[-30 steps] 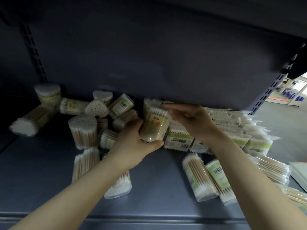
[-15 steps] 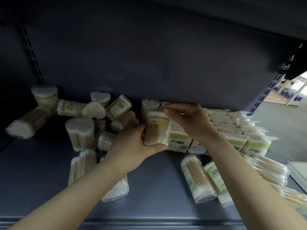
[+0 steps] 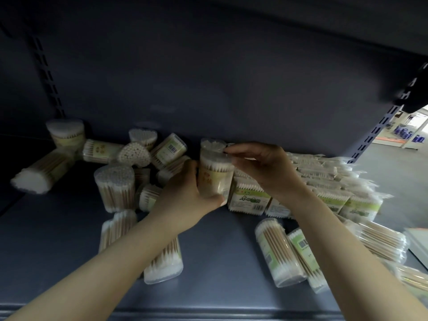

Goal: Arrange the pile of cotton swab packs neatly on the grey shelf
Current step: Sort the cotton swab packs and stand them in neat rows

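Left hand [image 3: 185, 195]: wrapped round held swab pack [image 3: 214, 176], now upright, raised since a second ago.
Label: red characters, unreadable.
Right hand [image 3: 261, 165]: pinching its lid.
Green-labelled packs [image 3: 249, 198]: right of held pack, barcoded, on grey shelf [image 3: 58, 228].

Two bare forearms showing, no sleeves

The left hand [image 3: 185, 195] and right hand [image 3: 266, 167] are wearing no gloves, rings or watches.

The held swab tub [image 3: 214, 176] has gone from tilted to upright, and now sits just in front of the upright tub against the back wall [image 3: 212, 144] — the left hand [image 3: 185, 195] grips its side, right hand [image 3: 259, 163] fingertips on its lid.
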A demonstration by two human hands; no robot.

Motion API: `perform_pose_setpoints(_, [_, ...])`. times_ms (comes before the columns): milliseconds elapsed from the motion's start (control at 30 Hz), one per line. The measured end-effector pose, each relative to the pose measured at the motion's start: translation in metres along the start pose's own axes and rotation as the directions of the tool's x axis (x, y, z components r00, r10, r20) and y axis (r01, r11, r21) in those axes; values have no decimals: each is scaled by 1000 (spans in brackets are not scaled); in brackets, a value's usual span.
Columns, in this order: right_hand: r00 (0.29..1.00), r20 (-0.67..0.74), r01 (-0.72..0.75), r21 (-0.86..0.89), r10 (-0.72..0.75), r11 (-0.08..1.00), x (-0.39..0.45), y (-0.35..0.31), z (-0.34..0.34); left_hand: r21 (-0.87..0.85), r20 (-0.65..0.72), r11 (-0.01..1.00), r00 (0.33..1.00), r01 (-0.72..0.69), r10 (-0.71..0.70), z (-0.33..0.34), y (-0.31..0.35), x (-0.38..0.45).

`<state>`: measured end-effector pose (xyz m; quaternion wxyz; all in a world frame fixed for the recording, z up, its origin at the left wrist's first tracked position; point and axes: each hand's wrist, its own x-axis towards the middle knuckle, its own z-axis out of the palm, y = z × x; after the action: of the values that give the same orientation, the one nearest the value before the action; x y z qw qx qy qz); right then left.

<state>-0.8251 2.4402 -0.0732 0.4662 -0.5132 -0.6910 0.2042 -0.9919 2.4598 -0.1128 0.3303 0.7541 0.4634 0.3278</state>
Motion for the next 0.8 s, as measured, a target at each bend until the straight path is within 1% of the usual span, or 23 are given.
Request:
perform_pose_setpoints(67, [1000,11,2,-5,-2,1000,0,1,-1,-33,-3,999,999,-39,39,-1,1,1])
perform_pose_setpoints(167, [1000,-5,2,-30,-2,1000,-1,3,-2,3,26,996,995,-94,94,-1,2,1])
perform_pose_setpoints(267, [999,-31,-46,-137,42,990,-3,6,-3,82,46,988,991,-129,125,0,-1,3])
perform_pose_setpoints(367, [985,-117,-152,-236,127,960,-4,12,-7,196,45,972,991,-131,125,2,-4,6])
perform_pose_setpoints(500, [965,-181,-235,-288,188,928,-4,16,-10,325,20,933,987,-156,159,5,-1,6])
perform_pose_setpoints(567, [961,-191,-253,-319,200,913,-4,16,-11,433,0,883,980,-181,201,6,0,5])
perform_pose_setpoints(600, [960,-188,-263,-339,209,903,-4,17,-11,479,-17,850,966,-218,257,6,0,5])
perform_pose_setpoints(667, [958,-162,-283,-401,236,871,-5,18,-12,552,15,776,935,-304,355,7,-5,8])
perform_pose_setpoints(733, [959,-131,-284,-487,253,826,-5,20,-13,607,26,720,913,-337,406,4,-9,11])
perform_pose_setpoints(800, [958,-104,-283,-520,269,806,-5,19,-12,633,61,675,894,-379,445,2,-11,12])
